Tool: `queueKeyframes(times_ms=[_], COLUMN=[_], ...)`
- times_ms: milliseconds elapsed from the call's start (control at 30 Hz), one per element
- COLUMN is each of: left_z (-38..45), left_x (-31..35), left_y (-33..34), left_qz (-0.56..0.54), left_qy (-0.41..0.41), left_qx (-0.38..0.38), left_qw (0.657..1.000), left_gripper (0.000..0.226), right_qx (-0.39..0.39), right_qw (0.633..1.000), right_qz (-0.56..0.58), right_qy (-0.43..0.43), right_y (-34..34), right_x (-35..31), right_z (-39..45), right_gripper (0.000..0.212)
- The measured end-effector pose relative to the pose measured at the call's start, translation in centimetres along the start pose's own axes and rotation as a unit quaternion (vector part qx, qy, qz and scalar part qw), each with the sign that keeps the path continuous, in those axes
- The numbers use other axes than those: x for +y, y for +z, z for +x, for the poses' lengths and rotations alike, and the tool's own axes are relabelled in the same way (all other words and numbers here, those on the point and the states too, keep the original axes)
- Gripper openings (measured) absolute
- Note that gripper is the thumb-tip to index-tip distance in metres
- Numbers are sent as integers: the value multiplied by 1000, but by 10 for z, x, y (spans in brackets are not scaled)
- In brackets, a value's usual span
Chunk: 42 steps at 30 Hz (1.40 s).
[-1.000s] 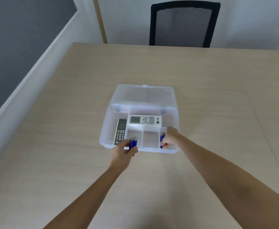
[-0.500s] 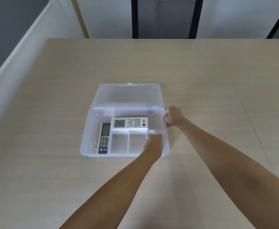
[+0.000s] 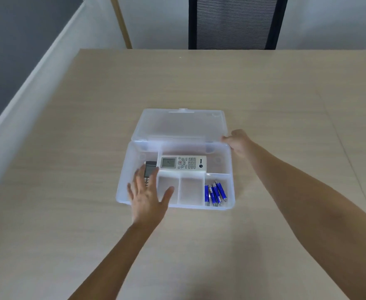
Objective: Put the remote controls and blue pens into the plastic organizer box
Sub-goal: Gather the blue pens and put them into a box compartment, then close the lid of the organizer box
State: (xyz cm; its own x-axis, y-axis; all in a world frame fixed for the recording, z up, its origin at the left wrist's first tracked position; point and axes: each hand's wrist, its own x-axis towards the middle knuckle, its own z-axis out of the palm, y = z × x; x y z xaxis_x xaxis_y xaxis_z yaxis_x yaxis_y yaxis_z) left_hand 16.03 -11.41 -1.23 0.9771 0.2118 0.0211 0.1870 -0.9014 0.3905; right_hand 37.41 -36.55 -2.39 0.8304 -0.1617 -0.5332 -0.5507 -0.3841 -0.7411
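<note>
The clear plastic organizer box (image 3: 231, 161) sits in the middle of the table with its lid (image 3: 181, 124) folded back flat. A white remote (image 3: 183, 165) lies across the rear compartment. A dark remote (image 3: 149, 171) lies in the left compartment, partly hidden by my left hand (image 3: 148, 197). That hand hovers over the box's front left with fingers spread and nothing in it. Several blue pens (image 3: 215, 194) lie in the front right compartment. My right hand (image 3: 238, 141) pinches the lid's right corner at the hinge.
The light wooden table (image 3: 199, 83) stretches all around the box. A black mesh office chair (image 3: 234, 22) stands at the far edge. A grey wall with a white ledge (image 3: 21, 87) runs along the left.
My left hand dropped its blue pens into the front right compartment and moved left over the dark remote, now empty. My right hand left that compartment and went to the lid's right corner.
</note>
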Motion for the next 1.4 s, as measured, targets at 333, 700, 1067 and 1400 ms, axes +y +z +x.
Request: queueKeyframes(times_ms=[333, 700, 1067, 1400], left_z=[6, -18, -17, -12], left_x=[-64, -70, -70, -56], left_y=[1, -67, -33, -30], left_qz=[-53, -592, -394, -255], left_qy=[-108, -250, -278, -266], left_qx=[-140, -102, -101, -52], left_qw=[983, 759, 870, 928], left_gripper=[146, 104, 92, 90], right_qx=[28, -124, -20, 58], right_qw=[999, 907, 999, 994], right_qz=[31, 402, -39, -83], right_qy=[-33, -34, -11, 31], right_y=[3, -33, 11, 44], right_x=[-5, -15, 75, 70], right_z=[-7, -177, -193, -198], right_gripper=[46, 85, 78, 89])
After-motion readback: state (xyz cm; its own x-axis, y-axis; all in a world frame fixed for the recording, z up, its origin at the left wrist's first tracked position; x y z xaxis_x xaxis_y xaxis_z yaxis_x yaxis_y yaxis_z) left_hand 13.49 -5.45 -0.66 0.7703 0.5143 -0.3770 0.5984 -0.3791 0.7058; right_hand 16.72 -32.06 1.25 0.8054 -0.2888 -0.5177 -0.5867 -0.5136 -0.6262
